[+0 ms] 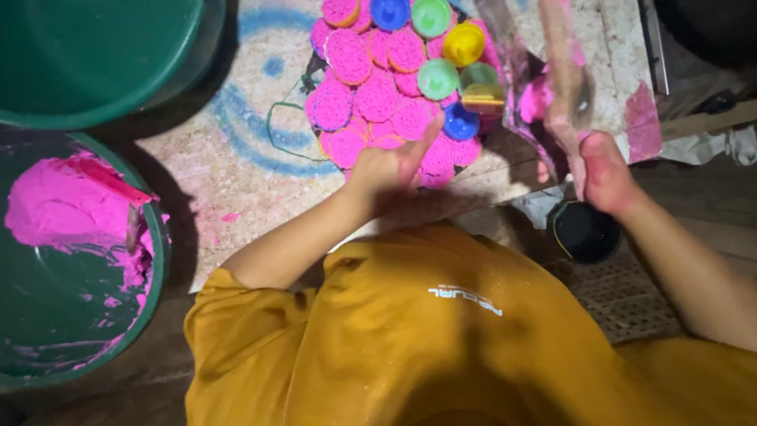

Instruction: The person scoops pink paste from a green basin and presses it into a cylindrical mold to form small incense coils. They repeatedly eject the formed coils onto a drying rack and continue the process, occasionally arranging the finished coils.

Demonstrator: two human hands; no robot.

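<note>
Cups (pixel 378 95) of pink powder lie under your flat, loose left hand (pixel 390 166); your right hand (pixel 605 172) grips a blurred plastic bag (pixel 544 87).

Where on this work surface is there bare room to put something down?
Bare patch of mat between the green basins and the pink-filled cups. Crowded: the cup cluster under the left hand, and around the right hand, beside the black container.

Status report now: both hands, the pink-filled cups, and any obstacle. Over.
Left hand flat on the pile of small round pink-filled cups. Right hand grips a blurred pink-stained transparent plastic piece. No obstacle between them.
</note>
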